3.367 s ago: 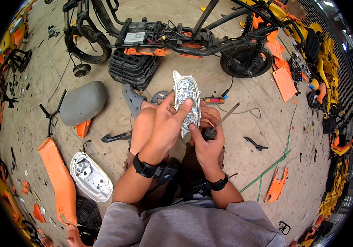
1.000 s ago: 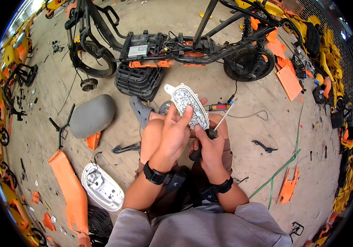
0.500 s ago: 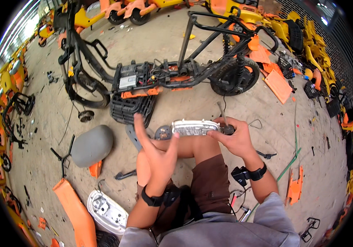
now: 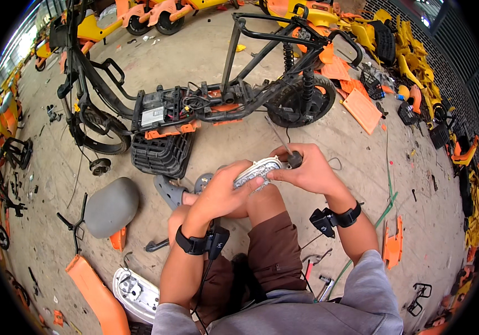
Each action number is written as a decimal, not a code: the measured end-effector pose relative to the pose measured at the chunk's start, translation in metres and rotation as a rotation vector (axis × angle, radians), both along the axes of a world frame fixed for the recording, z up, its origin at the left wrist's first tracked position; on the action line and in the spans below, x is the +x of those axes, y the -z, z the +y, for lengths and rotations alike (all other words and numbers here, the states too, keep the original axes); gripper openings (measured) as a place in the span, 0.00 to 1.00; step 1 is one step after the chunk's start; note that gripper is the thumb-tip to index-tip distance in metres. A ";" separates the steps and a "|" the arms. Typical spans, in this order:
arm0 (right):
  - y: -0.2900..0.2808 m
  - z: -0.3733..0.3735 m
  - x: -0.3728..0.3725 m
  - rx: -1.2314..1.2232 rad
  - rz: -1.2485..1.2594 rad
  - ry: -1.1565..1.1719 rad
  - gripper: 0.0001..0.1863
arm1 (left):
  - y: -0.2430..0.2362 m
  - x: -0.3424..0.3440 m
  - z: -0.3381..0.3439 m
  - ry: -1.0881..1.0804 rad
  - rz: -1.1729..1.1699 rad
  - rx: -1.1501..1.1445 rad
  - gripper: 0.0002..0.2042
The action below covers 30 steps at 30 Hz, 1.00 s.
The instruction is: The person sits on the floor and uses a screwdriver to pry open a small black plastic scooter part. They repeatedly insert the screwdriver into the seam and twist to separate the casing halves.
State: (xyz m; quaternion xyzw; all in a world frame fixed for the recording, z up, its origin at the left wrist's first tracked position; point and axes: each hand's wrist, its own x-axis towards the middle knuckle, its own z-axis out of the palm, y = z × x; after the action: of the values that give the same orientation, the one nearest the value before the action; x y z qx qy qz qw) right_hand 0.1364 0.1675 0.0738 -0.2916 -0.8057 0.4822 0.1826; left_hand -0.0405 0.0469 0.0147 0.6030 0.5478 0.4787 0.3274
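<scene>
Both hands meet over my knees at a white-rimmed oval part (image 4: 260,169) with a silvery, patterned face, which looks like a lamp piece. My left hand (image 4: 224,191) is closed round its left end, the thumb lying on the face. My right hand (image 4: 310,169) pinches the right end between thumb and fingers. That same hand also keeps a screwdriver-like tool (image 4: 294,159), its dark knob by the fingers and its thin metal shaft slanting up and away. The fingers behind the part are hidden.
A stripped black scooter frame (image 4: 195,109) stands ahead, with a black basket (image 4: 161,154) below it. To the left lie a grey rounded case (image 4: 112,206), an orange panel (image 4: 99,296) and a white oval shell (image 4: 136,295). Yellow body parts (image 4: 412,61) are piled at right.
My left hand, open and raised beside the part before, has come down and closed on it. The part now sits tilted, its right end higher. The whole view has shifted slightly.
</scene>
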 end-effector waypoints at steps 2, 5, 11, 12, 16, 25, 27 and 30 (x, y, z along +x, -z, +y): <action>0.002 0.003 -0.005 0.033 -0.013 0.015 0.17 | 0.003 -0.001 0.002 -0.042 0.013 0.000 0.11; -0.001 0.003 -0.015 -0.068 -0.037 0.026 0.20 | -0.008 -0.001 -0.005 -0.079 -0.151 -0.175 0.10; 0.026 0.008 -0.021 -0.308 0.352 0.355 0.20 | -0.005 0.004 0.000 -0.173 -0.594 -0.221 0.10; 0.039 0.013 -0.011 -0.301 0.351 0.385 0.18 | -0.005 0.003 0.001 -0.186 -0.661 -0.223 0.10; 0.110 0.024 0.044 -0.450 0.097 0.435 0.23 | -0.010 -0.002 0.004 -0.222 -0.896 -0.186 0.14; 0.309 -0.019 0.252 -0.920 -0.504 0.857 0.29 | -0.010 -0.008 0.006 -0.341 -0.922 -0.037 0.15; 0.319 -0.030 0.273 -0.905 -0.545 0.874 0.30 | -0.014 -0.007 0.007 -0.328 -0.934 -0.014 0.15; 0.329 -0.046 0.280 -0.753 -0.651 0.837 0.27 | -0.013 -0.009 0.005 -0.321 -0.937 0.020 0.15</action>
State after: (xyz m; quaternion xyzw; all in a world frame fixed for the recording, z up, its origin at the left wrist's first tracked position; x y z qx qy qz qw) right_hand 0.4163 0.1214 -0.2551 -0.7561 -0.4141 0.5067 -0.0134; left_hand -0.0491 0.0524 0.0282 0.2343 0.4229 0.7478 0.4549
